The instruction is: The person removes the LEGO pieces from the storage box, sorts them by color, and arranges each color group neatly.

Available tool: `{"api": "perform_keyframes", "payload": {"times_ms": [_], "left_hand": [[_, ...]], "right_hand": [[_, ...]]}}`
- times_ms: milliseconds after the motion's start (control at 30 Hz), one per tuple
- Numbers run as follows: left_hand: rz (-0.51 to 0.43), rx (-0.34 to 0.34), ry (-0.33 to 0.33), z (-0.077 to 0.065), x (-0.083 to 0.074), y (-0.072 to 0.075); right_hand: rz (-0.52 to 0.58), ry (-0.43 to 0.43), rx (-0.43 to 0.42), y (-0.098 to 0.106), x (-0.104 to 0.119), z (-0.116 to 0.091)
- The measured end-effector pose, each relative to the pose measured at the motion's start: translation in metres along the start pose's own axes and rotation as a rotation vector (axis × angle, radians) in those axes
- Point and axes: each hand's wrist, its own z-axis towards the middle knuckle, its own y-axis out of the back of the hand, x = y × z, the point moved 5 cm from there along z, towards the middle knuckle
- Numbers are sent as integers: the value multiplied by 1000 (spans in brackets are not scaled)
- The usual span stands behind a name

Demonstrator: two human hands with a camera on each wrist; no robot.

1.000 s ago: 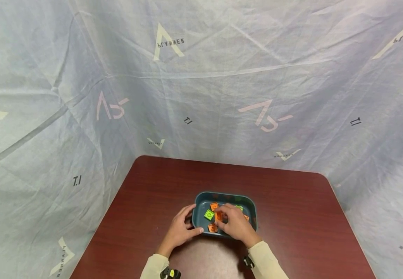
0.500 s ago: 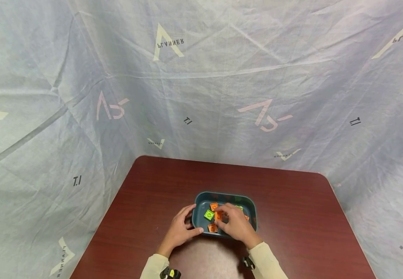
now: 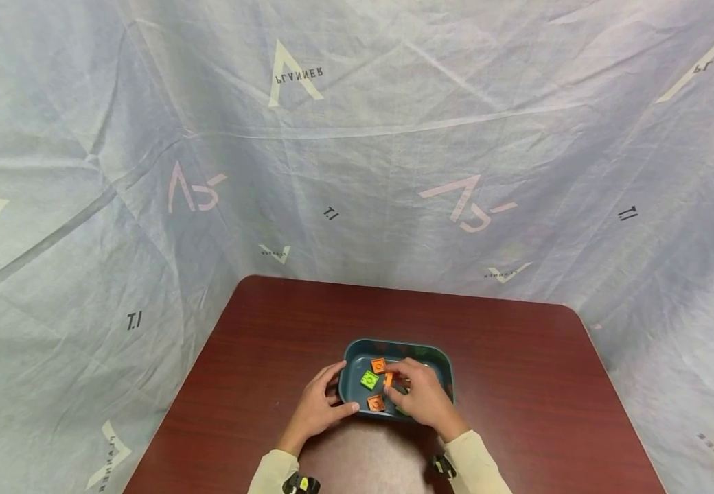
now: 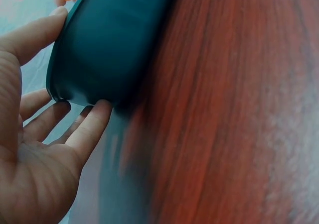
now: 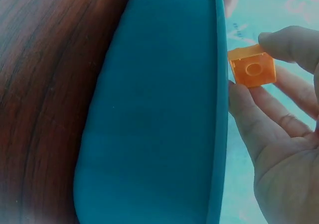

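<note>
A dark teal plastic bin (image 3: 443,355) stands on the table. My left hand (image 3: 318,409) holds its left end, with the thumb at the near rim and the fingers against the outer wall (image 4: 104,50). Over the bin, my right hand (image 3: 423,396) pinches an orange toy building brick (image 5: 254,69) between thumb and fingertips, its hollow underside showing in the right wrist view. Loose on the bin floor are a green brick (image 3: 369,379), an orange brick (image 3: 378,365) at the back and another orange brick (image 3: 375,403) in front. The right hand partly covers another green brick (image 3: 402,410).
The dark red wooden table (image 3: 517,370) extends around the bin. Grey printed cloth (image 3: 357,171) hangs behind the table and along its sides. Part of the bin's right side lies hidden beneath my right hand and forearm.
The brick in my right hand has turned to a narrower side, and that hand has shifted slightly. A green brick now shows beneath it; pieces at its right are covered. My left hand stays put.
</note>
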Motion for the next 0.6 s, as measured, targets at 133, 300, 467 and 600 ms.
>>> {"api": "perform_keyframes", "payload": {"times_ms": [133, 300, 467, 600], "left_hand": [[-7, 0, -5, 0, 0, 0], [-13, -1, -6, 0, 0, -1], [-19, -6, -5, -1, 2, -1], [-27, -6, 0, -1, 2, -1]], "right_hand": [[25, -14, -6, 1, -1, -1], [97, -50, -16, 5, 0, -2], [103, -50, -49, 9, 1, -4], [90, -8, -86, 15, 3, -7]]}}
